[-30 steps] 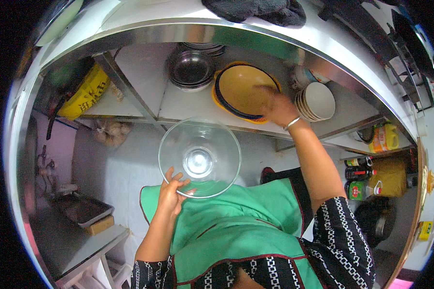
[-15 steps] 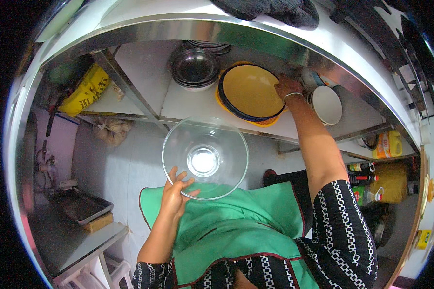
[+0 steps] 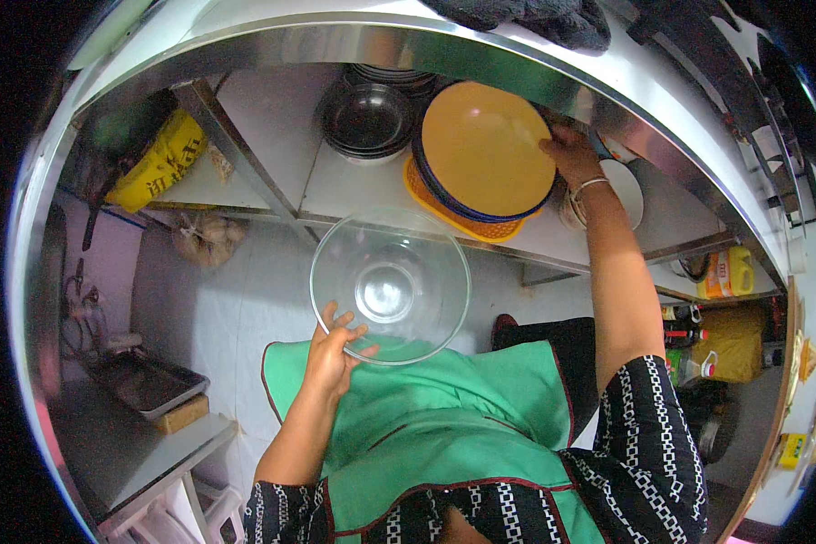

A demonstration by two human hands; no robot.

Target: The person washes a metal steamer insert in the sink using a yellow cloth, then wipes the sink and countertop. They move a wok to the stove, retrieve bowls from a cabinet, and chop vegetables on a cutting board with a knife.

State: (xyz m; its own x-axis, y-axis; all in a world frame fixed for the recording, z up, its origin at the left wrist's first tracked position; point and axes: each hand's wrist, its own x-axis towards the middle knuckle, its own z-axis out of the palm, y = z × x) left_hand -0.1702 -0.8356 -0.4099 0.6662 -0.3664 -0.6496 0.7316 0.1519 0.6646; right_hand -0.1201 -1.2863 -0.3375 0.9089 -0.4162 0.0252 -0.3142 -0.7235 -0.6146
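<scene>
Left hand clamped on the near rim of a clear glass bowl before the shelf's front edge, right hand clamped on the right rim of a yellow basin, basin above an orange basket near that edge

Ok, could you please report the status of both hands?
Left hand holding glass bowl near rim. Right hand gripping yellow bowl at right edge. Orange basket underneath; white bowls close by right wrist.
</scene>
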